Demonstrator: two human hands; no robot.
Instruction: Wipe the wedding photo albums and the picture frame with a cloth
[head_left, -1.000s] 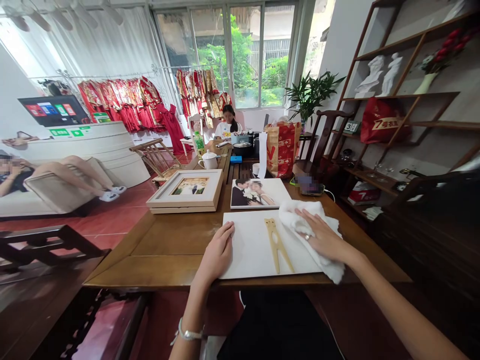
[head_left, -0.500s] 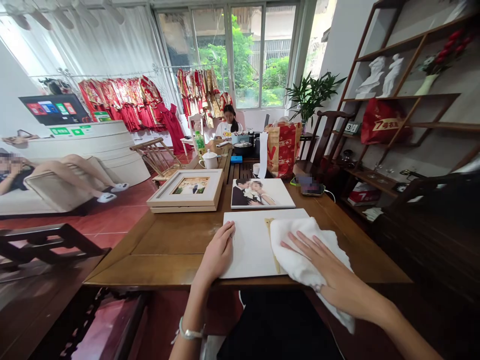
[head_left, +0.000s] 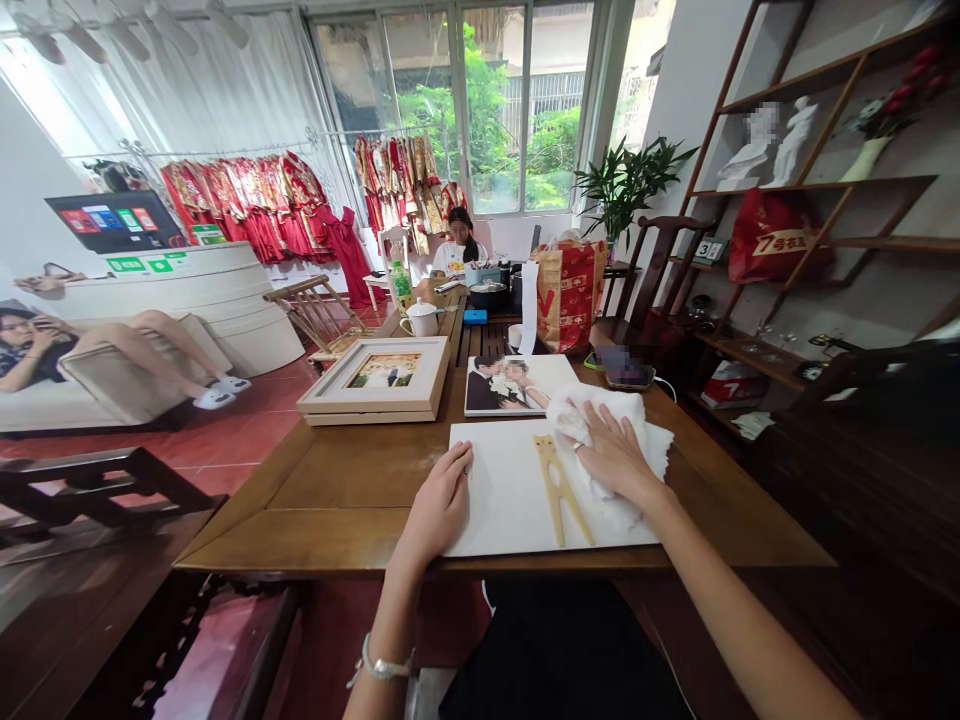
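A flat white board lies on the wooden table at its near edge. My left hand is closed on the board's left edge, fingers together on its top. My right hand, fingers spread flat, presses a crumpled white cloth onto the board's far right part. A beige forked shape with a small eared top shows on the board between my hands; I cannot tell if it is loose or part of the surface. Just beyond, the cloth overlaps a corner of a couple's photo panel.
Stacked pale picture frames lie left of the photo panel. Farther along the table stand a white lidded cup, a red paper bag and a phone on a cable. One person sits at the far end; another lies on a sofa.
My right hand and the cloth have slid away from me toward the board's far right corner, uncovering the whole forked shape. My left hand stays on the left edge.
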